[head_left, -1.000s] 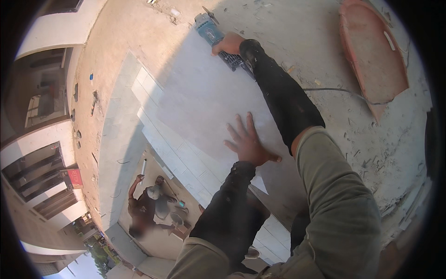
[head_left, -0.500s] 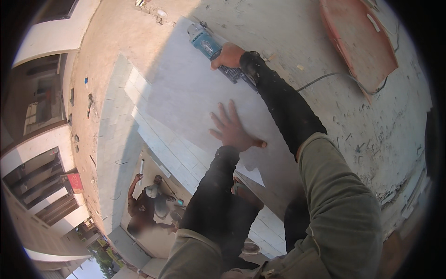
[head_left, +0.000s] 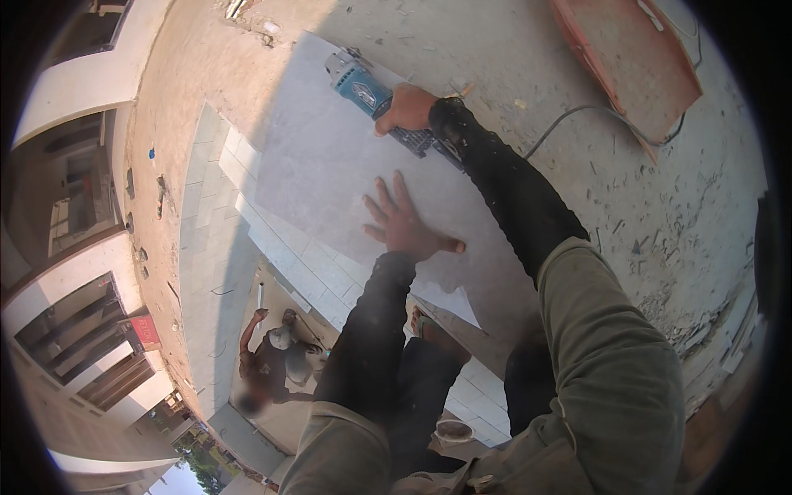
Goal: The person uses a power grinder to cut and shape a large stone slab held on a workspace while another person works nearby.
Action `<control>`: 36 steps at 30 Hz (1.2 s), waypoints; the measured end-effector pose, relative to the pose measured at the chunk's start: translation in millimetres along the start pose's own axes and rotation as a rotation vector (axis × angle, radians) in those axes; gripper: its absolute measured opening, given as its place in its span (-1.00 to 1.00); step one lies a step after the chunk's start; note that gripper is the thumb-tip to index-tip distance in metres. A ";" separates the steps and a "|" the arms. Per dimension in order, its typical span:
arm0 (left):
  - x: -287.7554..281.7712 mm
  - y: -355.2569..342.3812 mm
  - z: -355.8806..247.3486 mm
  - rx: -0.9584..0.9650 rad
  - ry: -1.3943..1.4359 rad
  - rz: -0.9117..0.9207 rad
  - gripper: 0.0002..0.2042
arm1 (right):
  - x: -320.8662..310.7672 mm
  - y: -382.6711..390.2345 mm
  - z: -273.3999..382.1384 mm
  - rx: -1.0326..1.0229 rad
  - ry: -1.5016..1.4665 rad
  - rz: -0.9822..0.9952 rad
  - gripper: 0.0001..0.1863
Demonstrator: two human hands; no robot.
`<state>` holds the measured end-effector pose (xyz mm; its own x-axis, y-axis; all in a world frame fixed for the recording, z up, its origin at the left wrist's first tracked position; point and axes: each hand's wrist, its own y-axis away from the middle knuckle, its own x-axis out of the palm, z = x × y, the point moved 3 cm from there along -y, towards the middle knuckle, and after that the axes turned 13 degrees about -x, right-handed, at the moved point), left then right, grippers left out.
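My right hand point(head_left: 408, 109) is wrapped round a teal power cutting tool point(head_left: 365, 92) with a black guide plate, which rests on a large pale grey tile point(head_left: 301, 173) near its far end. My left hand point(head_left: 406, 229) lies on the same tile, nearer me, with fingers spread and holding nothing. A black cable point(head_left: 559, 124) runs from the tool's side toward the right, partly hidden by my right forearm.
A cracked red plastic tray point(head_left: 627, 66) lies on dusty concrete point(head_left: 668, 214) at right. Tiled surfaces point(head_left: 210, 190) extend leftward. A co-worker point(head_left: 272, 363) is at a recessed floor area below left. A small bucket point(head_left: 454, 431) stands near my legs. Building openings line the far left.
The tool in my right hand has moved back along the tile, closer to my left hand. My left hand stays spread on the tile. The whole view has shifted slightly.
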<state>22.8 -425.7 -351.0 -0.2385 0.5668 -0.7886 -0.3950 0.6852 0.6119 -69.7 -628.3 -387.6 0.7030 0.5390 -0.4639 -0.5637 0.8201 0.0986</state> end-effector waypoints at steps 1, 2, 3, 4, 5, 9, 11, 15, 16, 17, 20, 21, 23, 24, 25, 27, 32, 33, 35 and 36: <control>0.1 -0.2 0.1 -0.002 -0.005 -0.002 0.69 | 0.2 1.1 -0.4 0.009 -0.005 -0.003 -0.34; -0.3 -0.5 0.3 -0.004 -0.009 -0.003 0.69 | 0.5 2.4 -0.8 0.019 -0.009 -0.006 -0.34; -0.6 -0.5 -0.2 -0.005 -0.014 -0.005 0.69 | -0.4 3.5 -1.0 0.028 -0.013 -0.010 -0.34; 0.0 -0.4 -0.6 -0.007 -0.013 -0.006 0.69 | -1.3 4.0 -0.8 0.026 -0.011 -0.008 -0.35; 0.7 -0.5 -0.7 -0.008 -0.013 -0.007 0.69 | -2.1 4.6 -0.6 0.025 -0.010 -0.006 -0.35; 0.9 -1.3 -0.2 -0.011 -0.010 -0.014 0.69 | -2.9 6.7 0.9 -0.007 0.007 -0.036 -0.34; 2.3 -1.3 -0.2 -0.010 -0.007 -0.018 0.69 | -3.6 5.9 0.4 0.007 -0.012 -0.006 -0.33; 3.1 -1.2 -1.3 -0.007 -0.015 -0.021 0.69 | -2.2 3.1 -4.8 -0.003 -0.013 -0.021 -0.34; 2.6 -1.1 -0.8 -0.010 -0.016 -0.020 0.69 | -2.0 2.8 -4.1 -0.008 -0.021 -0.013 -0.34; 1.6 -0.9 -0.3 -0.013 -0.017 -0.019 0.69 | -2.5 2.1 -3.5 -0.012 -0.028 -0.005 -0.34; 1.3 -0.9 -1.5 -0.016 -0.022 -0.018 0.70 | -3.1 -1.2 -5.4 0.017 -0.013 0.027 -0.29; 1.7 -1.0 -1.4 -0.019 -0.025 -0.017 0.70 | -2.6 -1.9 -5.5 0.034 -0.003 0.041 -0.26; 2.0 -1.1 -1.4 -0.016 -0.027 -0.021 0.70 | -3.0 -1.9 -5.9 0.039 -0.027 0.050 -0.27; 2.7 -1.5 -1.5 -0.014 -0.029 -0.021 0.71 | -3.6 -1.3 -6.3 0.044 -0.039 0.054 -0.27; 3.6 -2.0 -1.4 -0.012 -0.030 -0.023 0.71 | -4.1 -1.1 -6.3 0.047 -0.042 0.056 -0.27; 5.0 -2.8 -0.7 -0.010 -0.033 -0.027 0.71 | -4.5 -1.1 -5.2 0.052 -0.050 0.062 -0.28; 5.1 -2.0 -1.1 -0.003 -0.046 -0.036 0.71 | -5.8 1.7 -4.2 0.009 -0.063 0.024 -0.33; 4.7 -2.1 -0.7 -0.003 -0.045 -0.036 0.71 | -5.3 1.3 -3.6 -0.013 -0.059 0.004 -0.36; 5.1 -2.2 -0.5 0.000 -0.046 -0.042 0.71 | -4.9 1.0 -4.4 -0.017 -0.072 0.008 -0.36; 5.4 -2.7 -0.5 0.003 -0.045 -0.044 0.71 | -5.6 1.2 -3.8 -0.018 -0.077 0.009 -0.36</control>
<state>22.2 -424.7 -357.0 -0.1805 0.5559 -0.8114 -0.4014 0.7115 0.5768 -76.0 -631.1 -388.2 0.7284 0.5604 -0.3943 -0.5777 0.8117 0.0863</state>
